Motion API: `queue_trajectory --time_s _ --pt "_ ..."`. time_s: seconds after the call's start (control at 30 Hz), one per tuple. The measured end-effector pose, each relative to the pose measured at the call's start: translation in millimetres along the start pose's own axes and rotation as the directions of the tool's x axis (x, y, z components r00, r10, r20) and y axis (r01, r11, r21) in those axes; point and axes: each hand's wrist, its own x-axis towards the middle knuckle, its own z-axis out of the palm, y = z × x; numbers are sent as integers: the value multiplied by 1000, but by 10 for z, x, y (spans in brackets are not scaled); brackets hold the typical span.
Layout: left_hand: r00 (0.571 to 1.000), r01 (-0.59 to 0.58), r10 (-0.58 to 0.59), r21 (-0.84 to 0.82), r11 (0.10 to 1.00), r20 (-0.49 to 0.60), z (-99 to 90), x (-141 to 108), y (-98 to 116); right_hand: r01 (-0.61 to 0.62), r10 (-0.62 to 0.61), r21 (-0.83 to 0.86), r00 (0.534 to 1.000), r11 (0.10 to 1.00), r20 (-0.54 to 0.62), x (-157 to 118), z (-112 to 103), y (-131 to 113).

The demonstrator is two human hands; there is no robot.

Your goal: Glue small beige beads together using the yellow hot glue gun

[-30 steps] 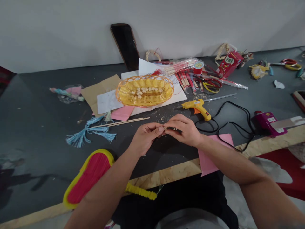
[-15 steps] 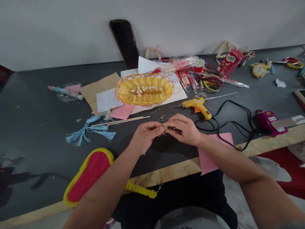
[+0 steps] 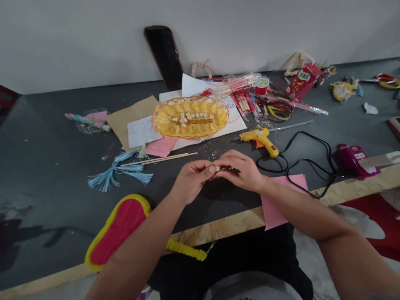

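Note:
My left hand (image 3: 194, 180) and my right hand (image 3: 240, 168) meet over the dark tabletop. Between their thumbs and fingertips is a small pale, crumbly piece (image 3: 217, 168); both hands pinch it, and its exact kind is too small to make out. Pale crumbs are scattered on the table around the fingers. Beyond the hands stands a yellow woven basket (image 3: 162, 121) with several small pale pieces (image 3: 193, 116) in it, like the one I hold. Right of the basket lies a yellow hot glue gun (image 3: 260, 139).
A red and yellow paddle-shaped piece (image 3: 120, 229) lies under my left forearm. Blue tassels (image 3: 109, 177) and thin sticks (image 3: 159, 159) are at the left. Scissors (image 3: 279, 111), a thread spool (image 3: 261, 86), a black cord (image 3: 328, 166) and pink paper (image 3: 271, 208) lie to the right. A phone (image 3: 164, 54) leans on the wall.
Both hands stay nearly in place, fingertips still together on the small pale piece, of which slightly more shows. The whole view has shifted a little.

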Motion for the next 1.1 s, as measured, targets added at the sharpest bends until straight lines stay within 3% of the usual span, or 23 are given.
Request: queue_trajectory --time_s 0.13,0.4,0.53,0.83,1.1 --pt "999 29 -29 -14 999 31 9 -12 -3 -11 11 27 1000 1000 3 6 -9 -28" --pt "997 -43 45 39 998 -55 -6 13 -33 14 -16 -128 1000 992 -13 8 -59 -25" --pt "998 -51 53 80 995 -16 -26 14 -45 34 -35 -205 999 978 -1 18 -65 -10" --pt "1000 18 -18 2 1000 -7 -4 7 -3 30 -29 -111 1000 993 11 -11 -46 19" --pt "1000 18 -18 -23 1000 -21 2 20 3 39 -41 -144 999 989 -11 2 -55 7"
